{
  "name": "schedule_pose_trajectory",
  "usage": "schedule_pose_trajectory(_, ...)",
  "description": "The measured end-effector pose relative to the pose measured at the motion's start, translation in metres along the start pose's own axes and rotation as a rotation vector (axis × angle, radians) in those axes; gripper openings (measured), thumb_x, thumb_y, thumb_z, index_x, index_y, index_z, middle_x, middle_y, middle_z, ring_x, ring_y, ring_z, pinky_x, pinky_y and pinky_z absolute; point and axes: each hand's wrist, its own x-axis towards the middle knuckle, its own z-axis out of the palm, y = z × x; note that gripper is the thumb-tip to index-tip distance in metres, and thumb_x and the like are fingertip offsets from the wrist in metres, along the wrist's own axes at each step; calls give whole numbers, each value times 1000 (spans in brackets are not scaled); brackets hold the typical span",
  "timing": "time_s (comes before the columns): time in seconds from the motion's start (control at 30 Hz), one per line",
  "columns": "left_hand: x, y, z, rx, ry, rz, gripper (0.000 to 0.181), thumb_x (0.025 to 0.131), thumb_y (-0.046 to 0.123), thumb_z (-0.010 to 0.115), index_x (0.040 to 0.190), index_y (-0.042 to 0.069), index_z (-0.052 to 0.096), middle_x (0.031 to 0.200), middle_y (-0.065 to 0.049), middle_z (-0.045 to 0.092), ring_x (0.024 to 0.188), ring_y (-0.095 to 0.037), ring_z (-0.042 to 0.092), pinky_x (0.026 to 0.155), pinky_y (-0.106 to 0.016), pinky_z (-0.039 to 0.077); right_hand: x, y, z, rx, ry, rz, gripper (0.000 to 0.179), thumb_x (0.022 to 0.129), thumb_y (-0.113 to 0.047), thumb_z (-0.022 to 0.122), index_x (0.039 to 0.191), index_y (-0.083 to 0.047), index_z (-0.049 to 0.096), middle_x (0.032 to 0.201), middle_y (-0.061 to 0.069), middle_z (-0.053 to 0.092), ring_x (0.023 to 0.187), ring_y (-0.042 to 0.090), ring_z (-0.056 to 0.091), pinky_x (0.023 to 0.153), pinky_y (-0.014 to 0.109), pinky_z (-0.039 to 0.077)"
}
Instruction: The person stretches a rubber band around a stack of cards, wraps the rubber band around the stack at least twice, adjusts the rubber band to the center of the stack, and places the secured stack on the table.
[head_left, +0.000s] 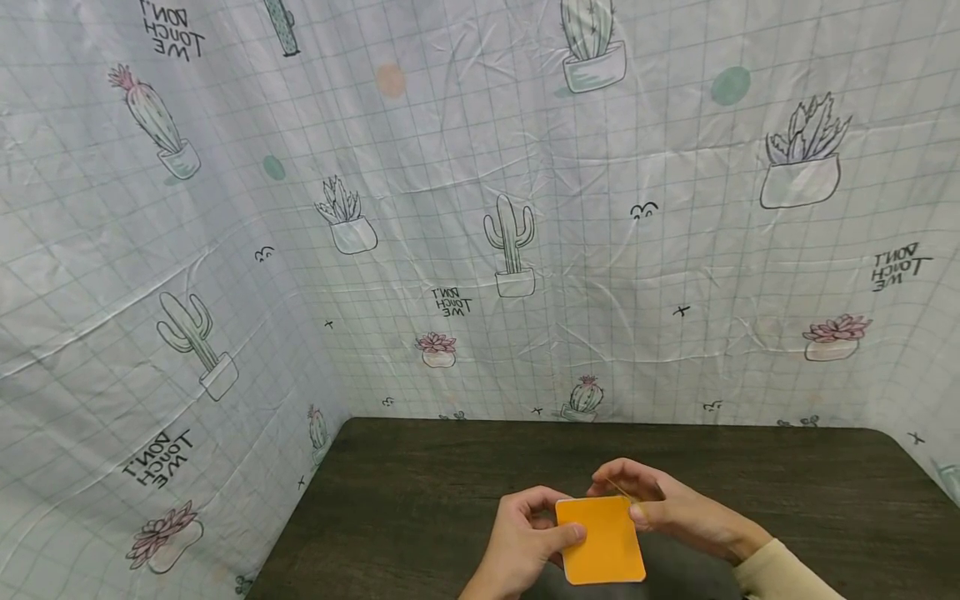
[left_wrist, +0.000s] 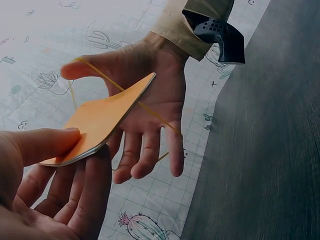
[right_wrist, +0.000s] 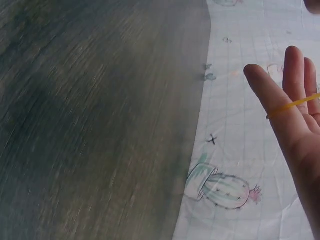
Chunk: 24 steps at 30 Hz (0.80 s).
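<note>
My left hand (head_left: pixel 513 546) pinches a small orange notebook (head_left: pixel 606 550) with rounded corners, its thumb on the cover and its fingers beneath. In the left wrist view the notebook (left_wrist: pixel 102 117) looks thin and slightly bent, with pale page edges. A yellow rubber band (left_wrist: pixel 162 120) is stretched across my right hand (left_wrist: pixel 150 95), from the thumb to the little finger, and the fingers are extended. Part of the band passes behind the notebook in that view. The right wrist view shows the band (right_wrist: pixel 295 104) looped over the little finger.
Below the hands lies a dark wooden table (head_left: pixel 405 508) with rounded far corners. A white cloth (head_left: pixel 450 167) printed with cacti and grid lines hangs behind and along the sides. A black wrist device (left_wrist: pixel 220 37) sits on the beige right sleeve (left_wrist: pixel 172 30).
</note>
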Motion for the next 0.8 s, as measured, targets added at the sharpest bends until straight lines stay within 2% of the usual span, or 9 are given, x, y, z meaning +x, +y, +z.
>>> schedule_pose_trajectory(0.17,1,1,1,25,2,0,19,87,2,77,104,-4,72,85,-5,68,64,-13,68,50,-23,55,7,0,9,-23,-30,-13,48,102,-27,52,141,-3,39,140,16,48,126,31,51,102,48,48)
schedule_pose_trajectory(0.33,1,1,2,20,0,-2,19,87,1,77,104,-3,72,86,-5,68,63,-13,68,50,-22,55,11,-1,15,-32,-26,0,47,101,-27,56,140,-4,43,136,17,51,120,31,55,100,46,50)
schedule_pose_trajectory(0.6,0,2,1,8,-2,7,20,86,1,77,105,-5,72,85,-5,67,63,-13,68,50,-22,54,13,-3,18,-24,-22,12,51,101,-26,57,139,3,40,132,18,53,117,32,57,98,47,51)
schedule_pose_trajectory(0.8,1,2,1,13,9,12,20,85,0,77,104,-5,72,84,-4,67,62,-13,68,49,-22,54,13,-3,18,1,-30,32,46,102,-24,55,139,0,42,132,19,54,116,33,58,97,48,52)
